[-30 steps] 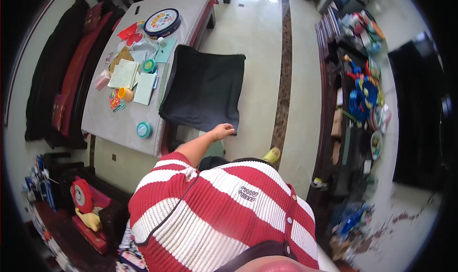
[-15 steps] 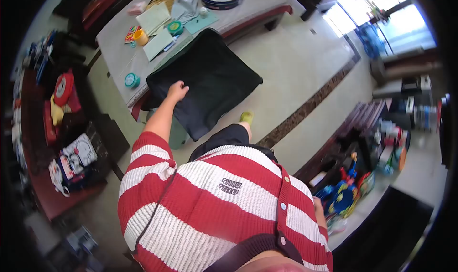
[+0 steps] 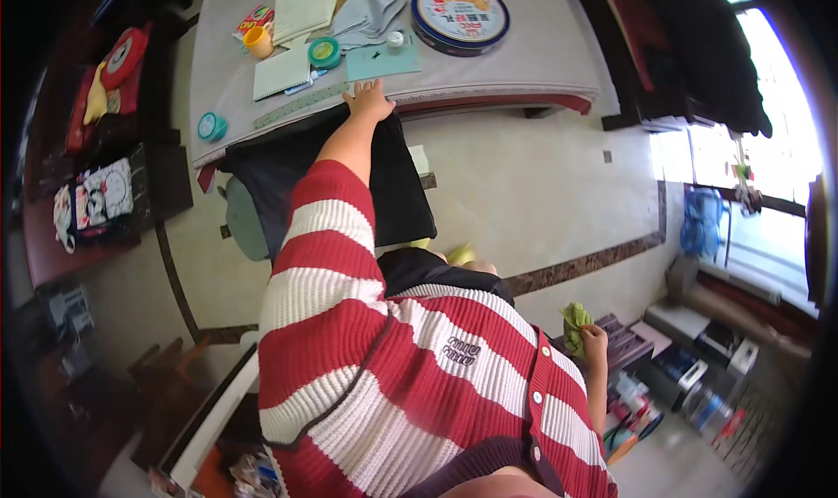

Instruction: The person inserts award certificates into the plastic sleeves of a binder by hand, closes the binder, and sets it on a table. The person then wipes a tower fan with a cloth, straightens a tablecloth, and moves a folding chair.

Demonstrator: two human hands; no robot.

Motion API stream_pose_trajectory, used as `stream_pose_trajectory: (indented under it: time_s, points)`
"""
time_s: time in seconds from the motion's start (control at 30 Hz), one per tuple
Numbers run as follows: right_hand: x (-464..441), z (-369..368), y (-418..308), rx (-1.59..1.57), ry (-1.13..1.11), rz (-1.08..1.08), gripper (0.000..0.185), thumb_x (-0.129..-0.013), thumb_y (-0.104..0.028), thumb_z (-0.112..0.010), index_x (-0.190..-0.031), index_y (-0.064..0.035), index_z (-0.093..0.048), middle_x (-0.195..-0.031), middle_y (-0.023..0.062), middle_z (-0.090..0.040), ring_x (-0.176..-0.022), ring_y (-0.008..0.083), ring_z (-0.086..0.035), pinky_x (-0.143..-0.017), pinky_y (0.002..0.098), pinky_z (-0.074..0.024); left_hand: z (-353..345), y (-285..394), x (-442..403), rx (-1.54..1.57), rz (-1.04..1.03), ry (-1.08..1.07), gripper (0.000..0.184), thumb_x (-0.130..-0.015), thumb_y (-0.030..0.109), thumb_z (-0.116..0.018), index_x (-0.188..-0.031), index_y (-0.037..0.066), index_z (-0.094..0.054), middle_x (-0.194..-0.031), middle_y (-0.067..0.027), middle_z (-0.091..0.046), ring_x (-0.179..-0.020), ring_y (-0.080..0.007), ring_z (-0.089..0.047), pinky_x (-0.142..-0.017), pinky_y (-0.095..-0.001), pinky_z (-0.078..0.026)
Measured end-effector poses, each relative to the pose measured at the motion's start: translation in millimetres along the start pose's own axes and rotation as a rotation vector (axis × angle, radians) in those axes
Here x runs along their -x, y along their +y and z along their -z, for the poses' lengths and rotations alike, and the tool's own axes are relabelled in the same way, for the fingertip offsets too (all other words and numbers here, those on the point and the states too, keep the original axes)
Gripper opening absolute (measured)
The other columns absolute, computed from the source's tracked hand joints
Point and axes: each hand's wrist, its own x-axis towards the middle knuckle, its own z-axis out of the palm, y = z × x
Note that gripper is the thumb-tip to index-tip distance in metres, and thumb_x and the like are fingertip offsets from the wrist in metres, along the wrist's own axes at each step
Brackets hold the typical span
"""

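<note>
My left hand [image 3: 370, 101] reaches over the black chair back [image 3: 397, 179] to the near edge of the table, fingers spread. Its fingertips are by a pale teal sheet [image 3: 397, 60] and the end of a long greenish ruler [image 3: 301, 107]; whether they touch either, I cannot tell. Out to the right, my right hand [image 3: 594, 343] grips a crumpled green cloth [image 3: 574, 326]. Close to the left hand on the table lie a white notepad [image 3: 281, 73], a green round tub [image 3: 325, 53] and a small white-capped bottle [image 3: 395, 39].
The table [image 3: 541, 70] also bears a large round biscuit tin [image 3: 460, 13], a grey cloth [image 3: 371, 16], a yellow cup [image 3: 258, 41] and a teal jar [image 3: 211, 126]. A grey-green stool [image 3: 246, 219] stands below. Water jugs [image 3: 703, 221] are by the bright window.
My left hand has left the black chair back and moved forward to the table edge, fingers now spread. My right hand has come into sight with the green cloth. The view has turned.
</note>
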Motion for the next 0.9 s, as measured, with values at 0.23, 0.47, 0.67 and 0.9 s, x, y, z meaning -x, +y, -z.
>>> stream_pose_trajectory:
  time_s: [0.23,0.47,0.67,0.9]
  points:
    - [-195,42,-35,0.158,-0.312,0.093,0.023,-0.074,-0.02,-0.062,-0.083,0.0005,-0.067,-0.072,0.0088,-0.065,-0.068,0.0132,-0.059,-0.064,0.029,-0.0466,-58,-17,-31,-0.002,0.001,0.097,0.032,-0.077,0.039,-0.059,-0.087,0.009,-0.065,-0.092,-0.0125,-0.061,-0.086,-0.0323,-0.059,-0.075,-0.0441,-0.046]
    - [-349,53,-157,0.445,-0.394,0.392,0.038,-0.084,-0.035,-0.055,-0.079,0.0013,-0.065,-0.066,0.0138,-0.062,-0.065,0.016,-0.058,-0.064,0.032,-0.0458,-88,0,114,0.072,0.084,-0.088,0.024,-0.078,0.031,-0.059,-0.079,0.006,-0.062,-0.086,-0.0123,-0.059,-0.083,-0.0307,-0.059,-0.072,-0.0422,-0.047]
    - [-439,-23,-248,0.134,-0.664,0.522,0.024,-0.084,-0.016,-0.056,-0.101,-0.001,-0.064,-0.088,0.0082,-0.065,-0.08,0.0145,-0.06,-0.073,0.0284,-0.0474,-99,25,216,0.19,0.293,0.03,0.016,-0.075,0.02,-0.064,-0.083,0.007,-0.064,-0.09,-0.0088,-0.059,-0.079,-0.0283,-0.059,-0.071,-0.0381,-0.049]
    - [-459,-161,-351,-0.315,-0.856,-0.116,0.06,-0.082,-0.005,-0.053,-0.136,-0.0099,-0.029,-0.103,0.0155,-0.059,-0.089,0.0237,-0.059,-0.074,0.0347,-0.05,-73,1,143,0.084,0.254,-0.404,0.029,-0.077,0.039,-0.057,-0.089,0.014,-0.067,-0.099,-0.0082,-0.058,-0.094,-0.0271,-0.056,-0.078,-0.044,-0.044]
